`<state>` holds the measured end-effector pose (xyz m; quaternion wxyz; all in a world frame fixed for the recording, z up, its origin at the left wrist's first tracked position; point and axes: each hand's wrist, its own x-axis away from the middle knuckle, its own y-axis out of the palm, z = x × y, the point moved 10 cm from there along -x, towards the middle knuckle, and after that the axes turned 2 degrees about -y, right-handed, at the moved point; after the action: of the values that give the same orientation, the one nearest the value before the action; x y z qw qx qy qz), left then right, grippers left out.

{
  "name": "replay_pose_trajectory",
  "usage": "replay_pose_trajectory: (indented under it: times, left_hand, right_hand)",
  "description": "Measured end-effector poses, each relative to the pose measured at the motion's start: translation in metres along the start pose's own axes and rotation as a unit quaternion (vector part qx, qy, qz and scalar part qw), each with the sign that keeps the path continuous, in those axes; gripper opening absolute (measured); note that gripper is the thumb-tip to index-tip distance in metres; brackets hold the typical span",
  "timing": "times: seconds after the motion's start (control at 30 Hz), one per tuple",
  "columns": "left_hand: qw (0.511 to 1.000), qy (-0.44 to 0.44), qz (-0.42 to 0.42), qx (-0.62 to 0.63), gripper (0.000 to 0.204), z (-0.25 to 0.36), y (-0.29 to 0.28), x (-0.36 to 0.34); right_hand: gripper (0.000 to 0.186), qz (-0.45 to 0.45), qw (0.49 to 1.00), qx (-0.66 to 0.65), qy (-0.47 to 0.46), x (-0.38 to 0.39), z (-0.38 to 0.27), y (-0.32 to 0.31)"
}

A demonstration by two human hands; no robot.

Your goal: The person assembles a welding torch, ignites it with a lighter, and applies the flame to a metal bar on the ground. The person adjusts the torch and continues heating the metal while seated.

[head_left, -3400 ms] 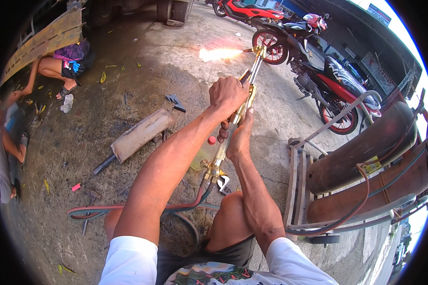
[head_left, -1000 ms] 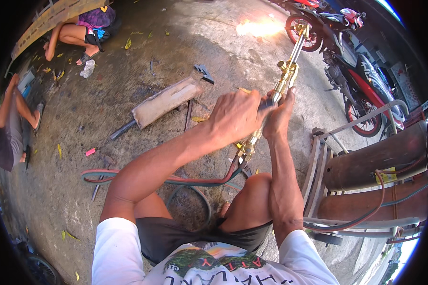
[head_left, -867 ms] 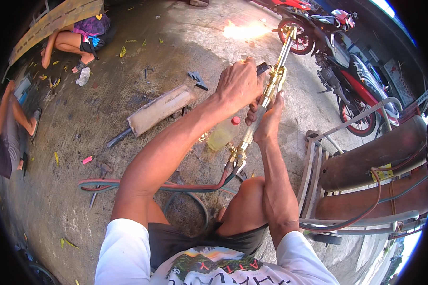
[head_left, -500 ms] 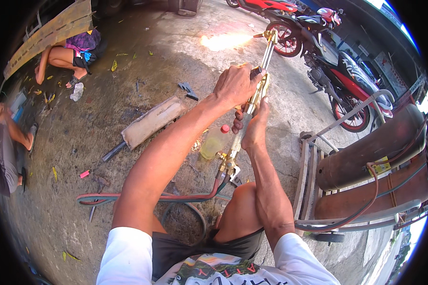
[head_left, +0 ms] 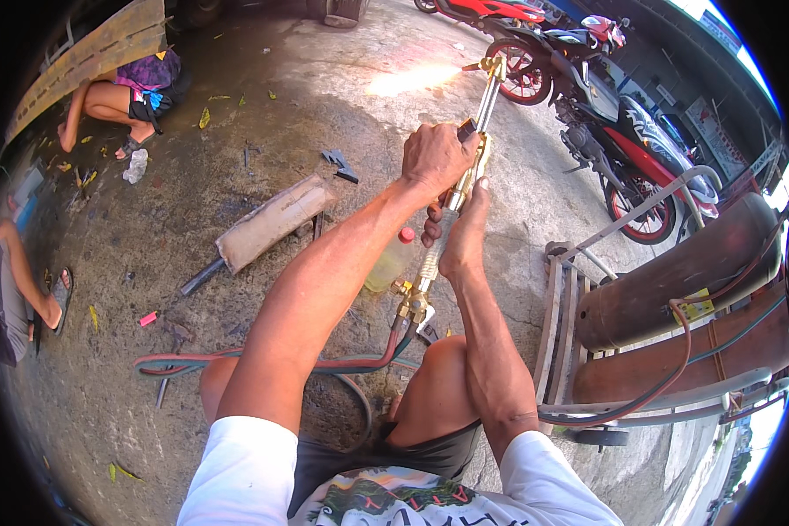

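Observation:
A brass and silver cutting torch is held out in front of me, its head up and pointing left. From the tip a bright orange-white flame streams leftward over the concrete. My right hand is wrapped around the torch's ribbed handle, its dark fingertips showing on the left side. Higher up, my left hand is closed around the torch near a dark knob or lever; its fingertips are partly hidden. Red and green hoses run from the valves at the handle's lower end and loop to the left.
Below the torch stands a clear bottle with a red cap. A padded block lies left of it, near a dark metal piece. Gas cylinders rest on a cart at right, motorcycles beyond. Two people crouch at left.
The flame looks thinner and less white. My view has shifted slightly, and my left forearm sits a little farther right. Both hands keep their hold on the torch.

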<state>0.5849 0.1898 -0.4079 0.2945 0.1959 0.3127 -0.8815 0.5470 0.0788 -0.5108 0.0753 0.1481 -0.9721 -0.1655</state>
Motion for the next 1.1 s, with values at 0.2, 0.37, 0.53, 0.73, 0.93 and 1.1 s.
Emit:
replay_pose_trajectory:
  times: [0.2,0.37,0.53,0.73,0.93,1.1]
  left_hand:
    - [0.992,-0.114,-0.032,0.032,0.046,-0.02,0.0,0.011]
    - [0.986,-0.162,-0.024,0.026,0.048,-0.043,0.002,0.017]
    - [0.985,-0.173,-0.003,0.002,0.052,-0.053,-0.007,0.023]
    - [0.982,-0.187,0.01,-0.012,0.051,-0.062,-0.012,0.025]
    - [0.98,-0.196,-0.001,-0.013,0.053,-0.066,-0.014,0.025]
    - [0.98,-0.2,-0.01,-0.007,0.054,-0.068,-0.013,0.026]
  right_hand:
    - [0.063,0.008,0.999,0.015,0.028,-0.005,0.015,-0.005]
    - [0.065,-0.005,0.999,0.029,0.036,-0.009,0.025,-0.005]
    - [0.065,-0.03,0.998,0.032,0.051,-0.012,0.036,0.0]
    - [0.064,-0.046,0.997,0.049,0.048,-0.011,0.039,0.007]
    - [0.061,-0.044,0.997,0.051,0.047,-0.01,0.039,0.01]
    - [0.062,-0.034,0.995,0.07,0.056,-0.01,0.041,0.009]
